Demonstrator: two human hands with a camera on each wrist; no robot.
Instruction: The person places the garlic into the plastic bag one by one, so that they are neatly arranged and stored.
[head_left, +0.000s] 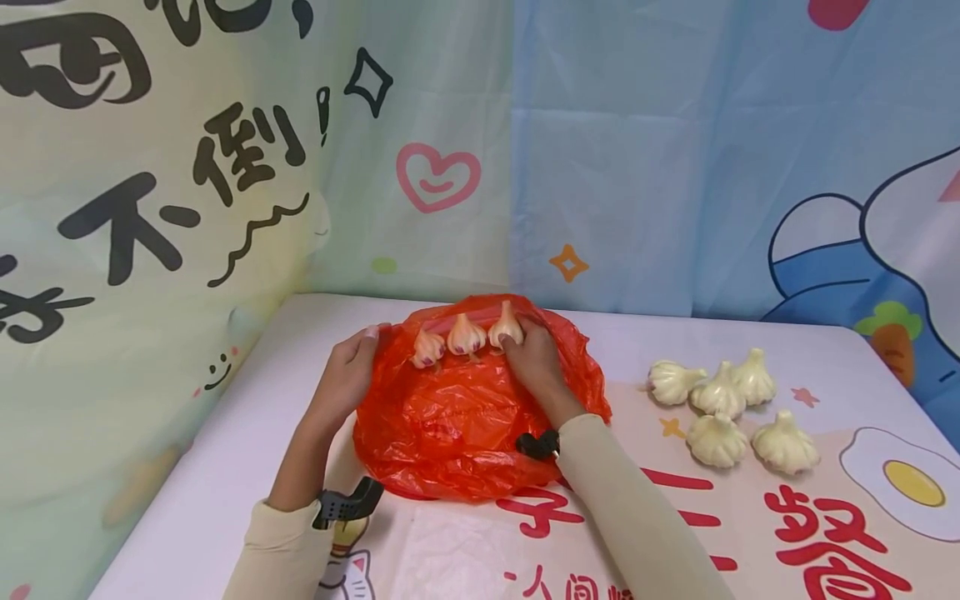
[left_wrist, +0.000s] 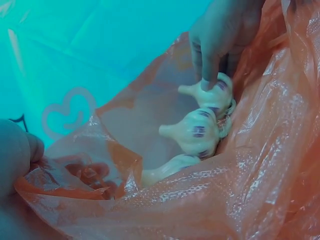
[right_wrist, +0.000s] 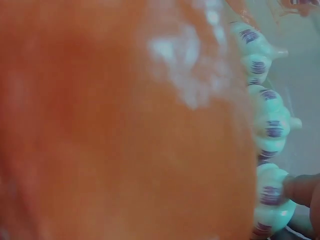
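A red plastic bag (head_left: 457, 417) lies spread on the table with its mouth toward the far side. Three garlic bulbs with purple marks sit in a row at that mouth: a left bulb (head_left: 428, 348), a middle bulb (head_left: 467, 335) and a right bulb (head_left: 506, 325). My left hand (head_left: 348, 375) pinches the bag's left edge; in the left wrist view its thumb lies over the film. My right hand (head_left: 536, 354) reaches into the bag and grips the right bulb between thumb and fingers. Some of its fingers are hidden behind the bulb.
Several paler garlic bulbs (head_left: 717, 439) lie grouped on the right of the table. A printed mat (head_left: 637, 500) with red characters and a fried egg picture covers the front. Behind the table (head_left: 315, 333) hangs a printed cloth (head_left: 600, 150).
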